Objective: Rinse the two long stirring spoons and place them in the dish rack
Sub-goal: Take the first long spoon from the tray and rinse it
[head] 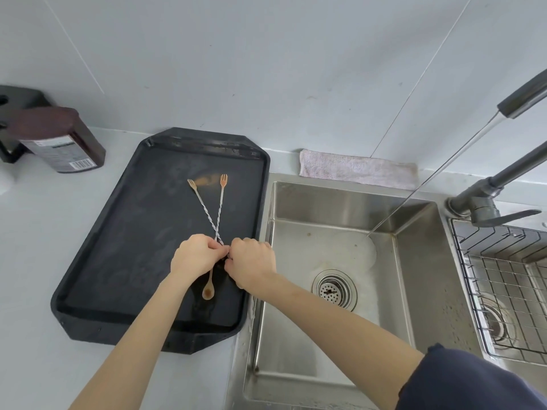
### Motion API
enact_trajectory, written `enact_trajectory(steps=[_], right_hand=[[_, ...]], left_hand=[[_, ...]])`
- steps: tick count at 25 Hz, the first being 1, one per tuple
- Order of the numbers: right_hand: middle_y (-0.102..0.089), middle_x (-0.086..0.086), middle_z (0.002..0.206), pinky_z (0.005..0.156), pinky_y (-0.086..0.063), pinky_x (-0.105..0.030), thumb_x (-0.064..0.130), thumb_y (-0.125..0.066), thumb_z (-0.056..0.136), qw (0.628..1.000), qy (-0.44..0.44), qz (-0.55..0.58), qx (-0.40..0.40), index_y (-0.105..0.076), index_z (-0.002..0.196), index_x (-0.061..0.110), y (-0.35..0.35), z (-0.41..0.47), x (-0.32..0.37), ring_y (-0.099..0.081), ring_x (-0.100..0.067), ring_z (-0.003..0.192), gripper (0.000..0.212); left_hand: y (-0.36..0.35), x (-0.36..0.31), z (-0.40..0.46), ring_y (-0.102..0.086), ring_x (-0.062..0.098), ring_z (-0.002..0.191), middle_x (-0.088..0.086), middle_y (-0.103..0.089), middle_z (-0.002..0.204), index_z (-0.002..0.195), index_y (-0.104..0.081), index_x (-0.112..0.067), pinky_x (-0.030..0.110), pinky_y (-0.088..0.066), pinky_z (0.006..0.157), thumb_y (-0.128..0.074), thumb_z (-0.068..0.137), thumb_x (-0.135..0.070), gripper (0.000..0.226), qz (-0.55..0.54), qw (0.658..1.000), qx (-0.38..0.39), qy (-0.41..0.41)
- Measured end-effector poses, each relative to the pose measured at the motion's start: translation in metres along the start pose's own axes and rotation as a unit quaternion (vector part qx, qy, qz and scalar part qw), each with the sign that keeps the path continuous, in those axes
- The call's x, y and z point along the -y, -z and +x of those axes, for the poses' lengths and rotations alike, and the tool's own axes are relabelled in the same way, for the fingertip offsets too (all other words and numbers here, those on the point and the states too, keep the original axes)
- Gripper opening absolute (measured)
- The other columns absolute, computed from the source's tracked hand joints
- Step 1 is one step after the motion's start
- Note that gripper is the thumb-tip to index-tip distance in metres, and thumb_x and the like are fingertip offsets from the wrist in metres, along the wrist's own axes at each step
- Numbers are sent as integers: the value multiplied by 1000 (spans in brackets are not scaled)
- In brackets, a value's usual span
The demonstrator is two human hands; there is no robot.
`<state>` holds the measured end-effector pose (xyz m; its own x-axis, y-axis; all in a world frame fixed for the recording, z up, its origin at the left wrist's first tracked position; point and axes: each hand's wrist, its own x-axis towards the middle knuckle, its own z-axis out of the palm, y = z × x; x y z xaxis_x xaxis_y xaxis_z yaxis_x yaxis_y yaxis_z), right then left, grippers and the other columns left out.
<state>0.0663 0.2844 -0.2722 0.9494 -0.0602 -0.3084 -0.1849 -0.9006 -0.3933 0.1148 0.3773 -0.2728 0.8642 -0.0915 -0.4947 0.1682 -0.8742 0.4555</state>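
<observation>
Two long twisted metal stirring spoons cross over a black tray [118, 232]. One spoon [204, 205] has its fork end at the far left; the other spoon [219, 208] has its fork end at the right, and a bowl end [208, 292] shows below my hands. My left hand [196, 255] and my right hand [251, 261] meet at the crossing point, each pinching a stem. Which stem each hand holds is hidden by the fingers. The wire dish rack [509, 279] sits in the right basin.
Water streams from the grey faucet [521, 102] into the steel sink [334, 261], hitting near its back right corner. A pink cloth [355, 170] lies behind the sink. A dark brown bottle [59, 143] stands at the far left on the counter.
</observation>
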Motion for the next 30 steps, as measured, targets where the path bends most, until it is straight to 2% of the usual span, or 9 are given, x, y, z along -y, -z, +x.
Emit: enact_trajectory(steps=[3, 8, 12, 16, 19, 22, 23, 26, 30], right_hand=[[-63, -17, 112, 74, -44, -36, 16, -46, 93, 998, -23, 58, -7, -57, 109, 3, 8, -5, -5, -59, -38, 103, 23], [-66, -15, 110, 86, -52, -43, 16, -48, 92, 990, -30, 135, -20, -59, 107, 6, 19, -21, -21, -59, -37, 102, 21], [-69, -13, 109, 88, -52, -39, 16, -49, 89, 981, -57, 183, -33, -60, 106, 10, 28, -44, -45, -60, -33, 104, 21], [-70, -6, 109, 84, -47, -31, 20, -51, 89, 972, -82, 215, -38, -60, 106, 15, 41, -70, -78, -61, -27, 104, 20], [-72, -5, 105, 74, -44, -26, 26, -51, 91, 963, -78, 255, -40, -60, 107, 16, 50, -92, -108, -59, -19, 86, 21], [-73, -7, 98, 61, -39, -5, 26, -47, 95, 943, -97, 312, -67, -62, 108, 9, 66, -109, -144, -59, -12, 77, 26], [-73, -6, 95, 63, -39, -4, 25, -46, 95, 934, -109, 331, -84, -62, 108, 8, 72, -114, -158, -61, -12, 76, 26], [-68, -1, 91, 65, -44, -17, 22, -45, 96, 898, -136, 401, -117, -63, 108, 8, 93, -116, -191, -64, -13, 78, 27], [-67, -4, 100, 66, -46, -17, 18, -42, 98, 852, -138, 489, -123, -61, 116, 8, 123, -109, -212, -64, -15, 91, 28]], left_hand=[[-2, 0, -2, -54, 22, 80, 2, -61, 76, 63, -58, -22, 30, -43, 70, -60, 86, -26, 23, -101, 995, 11, -7], [-4, -25, -17, -48, 9, 70, -2, -52, 75, 93, -57, -12, 19, -41, 59, -50, 92, -21, 12, -273, 962, -1, -22], [-6, -51, -34, -52, 9, 71, -3, -53, 74, 91, -62, -13, 18, -44, 61, -37, 97, -21, 27, -272, 959, 4, -80], [-25, -77, -55, -56, 8, 76, -6, -56, 79, 90, -61, -13, 17, -46, 66, -41, 95, -18, 22, -250, 958, 34, -139], [-45, -99, -69, -56, 6, 74, -6, -56, 79, 88, -60, -14, 16, -45, 62, -42, 94, -18, 20, -224, 957, 53, -178], [-63, -122, -81, -53, 3, 70, -7, -54, 77, 93, -59, -12, 12, -44, 57, -39, 96, -16, 20, -194, 956, 71, -208], [-71, -131, -85, -52, 3, 68, -6, -53, 76, 93, -58, -12, 9, -45, 53, -39, 96, -15, 19, -189, 954, 79, -218], [-94, -154, -93, -51, 4, 63, -5, -53, 73, 89, -57, -13, 5, -43, 45, -40, 96, -14, 18, -182, 950, 98, -235], [-123, -174, -92, -52, 6, 59, -8, -53, 64, 67, -52, -26, 23, -43, 57, -42, 94, -15, 31, -123, 949, 93, -275]])
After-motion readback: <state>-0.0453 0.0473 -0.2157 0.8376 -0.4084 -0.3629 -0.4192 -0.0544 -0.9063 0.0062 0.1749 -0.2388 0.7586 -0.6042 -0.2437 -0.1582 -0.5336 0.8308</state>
